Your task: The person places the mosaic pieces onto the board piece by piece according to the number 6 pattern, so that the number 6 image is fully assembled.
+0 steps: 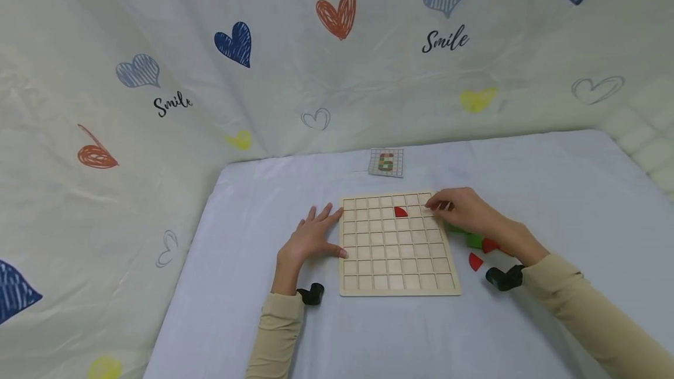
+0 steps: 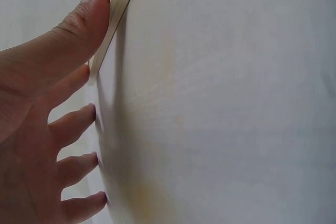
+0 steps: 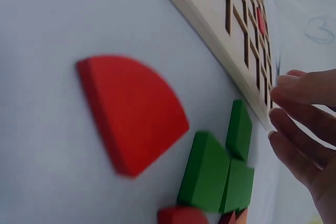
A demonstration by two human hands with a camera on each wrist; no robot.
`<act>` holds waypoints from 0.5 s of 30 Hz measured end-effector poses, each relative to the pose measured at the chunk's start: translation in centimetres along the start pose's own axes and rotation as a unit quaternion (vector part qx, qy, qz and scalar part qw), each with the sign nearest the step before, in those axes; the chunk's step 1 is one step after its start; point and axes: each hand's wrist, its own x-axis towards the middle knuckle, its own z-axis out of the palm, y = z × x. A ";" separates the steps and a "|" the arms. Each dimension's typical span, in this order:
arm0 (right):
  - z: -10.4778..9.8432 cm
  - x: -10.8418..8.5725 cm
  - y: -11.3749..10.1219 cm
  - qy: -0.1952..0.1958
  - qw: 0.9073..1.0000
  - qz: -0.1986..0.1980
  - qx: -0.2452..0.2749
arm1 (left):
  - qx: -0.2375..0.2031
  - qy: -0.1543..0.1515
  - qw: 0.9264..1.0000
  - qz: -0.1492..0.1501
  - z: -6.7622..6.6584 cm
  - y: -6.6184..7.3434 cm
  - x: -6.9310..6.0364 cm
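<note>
A pale wooden grid board [image 1: 395, 250] lies on the table, with one red quarter-circle piece [image 1: 400, 212] in a square near its top. My left hand [image 1: 310, 238] rests at the board's left edge, fingers spread and thumb on the rim. At the upper right corner of the board is my right hand [image 1: 458, 206]; its fingers [image 3: 299, 114] are loosely bent, and no piece shows between them. Beside the board's right edge, partly under that arm, lie green blocks [image 3: 205, 171] and a loose red quarter-circle block [image 3: 136, 114].
Behind the board lies a small pattern card [image 1: 386, 162] with a coloured figure on a grid. A white cloth covers the table [image 1: 237, 221]. A pale curtain [image 1: 295, 86] printed with hearts hangs behind. Each wrist carries a black camera [image 1: 504, 278].
</note>
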 end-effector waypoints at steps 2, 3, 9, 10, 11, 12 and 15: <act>-0.2 -0.5 0.3 0.000 1.000 0.002 -0.003 | 0.001 0.000 1.000 0.000 0.0 0.0 0.0; -0.3 -0.7 0.5 0.000 1.000 0.003 -0.004 | 0.001 0.001 1.000 0.000 0.0 0.0 0.0; -0.8 -1.8 1.3 0.001 1.000 0.014 -0.018 | 0.002 0.004 1.000 0.002 0.0 0.0 0.0; -0.9 -1.9 1.4 0.001 1.000 0.016 -0.020 | 0.002 0.004 1.000 0.002 0.1 0.0 0.0; -1.1 -2.1 1.5 0.002 1.000 0.018 -0.022 | 0.001 0.004 1.000 0.001 0.1 0.0 0.0; -1.2 -2.3 1.6 0.003 1.000 0.020 -0.024 | 0.001 0.004 1.000 0.000 0.1 0.0 0.0; -1.7 -2.8 2.0 0.004 0.999 0.029 -0.027 | 0.000 0.004 1.000 -0.001 0.1 0.0 0.1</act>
